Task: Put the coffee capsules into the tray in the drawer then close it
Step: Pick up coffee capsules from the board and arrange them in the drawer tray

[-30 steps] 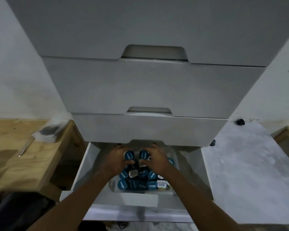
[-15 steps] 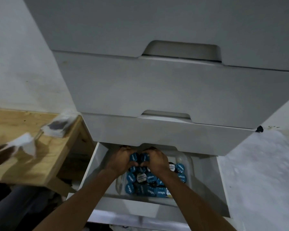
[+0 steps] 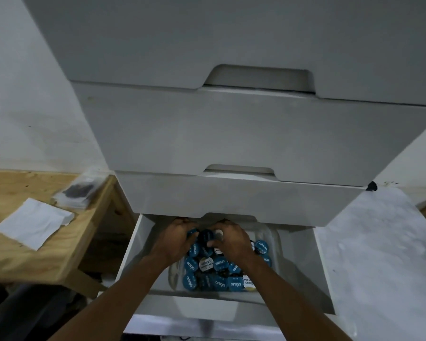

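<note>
Down at the far edge of the clear tray (image 3: pixel 175 274), just under the closed drawer front (image 3: pixel 231 200) above, both hands are in among the coffee capsules (image 3: pixel 213 274). The left hand (image 3: pixel 174 242) has its fingers curled round a blue-lidded capsule. The right hand (image 3: pixel 233 246) is curled likewise, its thumb pinching a dark capsule that sits between the two hands. The other capsules lie heaped in the tray, most with their axes upright and round foil lids facing up, and a white-lidded one sits at the front right corner. The tray sits in the open bottom drawer (image 3: pixel 136 242), pulled out toward the person. On the wooden bench (image 3: pixel 22 254) at the left lie a white paper sheet (image 3: pixel 35 222) and a clear bag (image 3: pixel 76 193).
</note>
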